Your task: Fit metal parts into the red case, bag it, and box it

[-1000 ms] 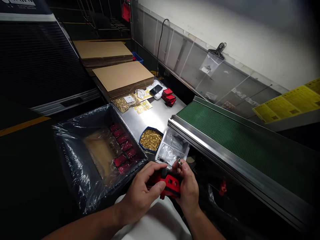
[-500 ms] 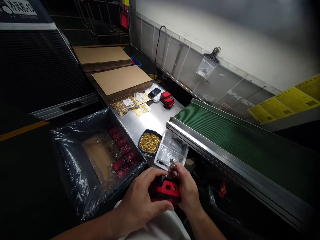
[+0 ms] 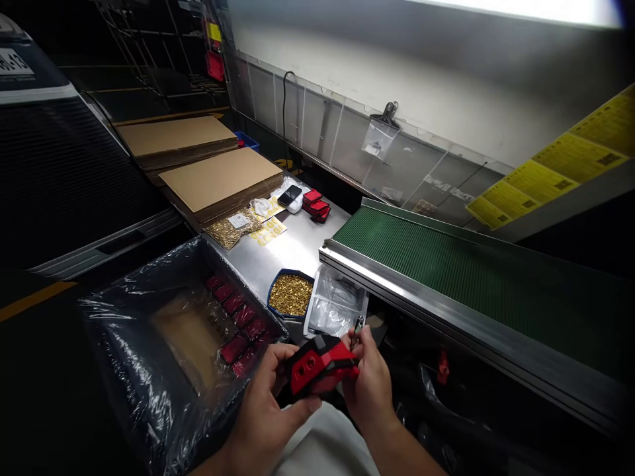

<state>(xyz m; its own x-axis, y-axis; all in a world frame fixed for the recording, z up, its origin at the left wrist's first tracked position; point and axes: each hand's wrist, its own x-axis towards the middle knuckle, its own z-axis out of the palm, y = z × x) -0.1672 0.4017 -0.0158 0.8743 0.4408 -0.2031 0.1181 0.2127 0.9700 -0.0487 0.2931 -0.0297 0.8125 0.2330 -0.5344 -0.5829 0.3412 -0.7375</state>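
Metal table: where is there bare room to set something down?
The table shows bare metal between the sticker sheets, red stack, green conveyor and bowl of gold pieces. The lit belt looks bare too. Crowded: the far end, with phone, bag and cardboard.

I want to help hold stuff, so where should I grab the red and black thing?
I'd probably take the red and black thing by its left end, coming from the left, thumb along the lower near edge, fingers around the far side. It's chunky and tilted, and that end fits in the left grip. At the other end, the right grip pinches a small metal piece.
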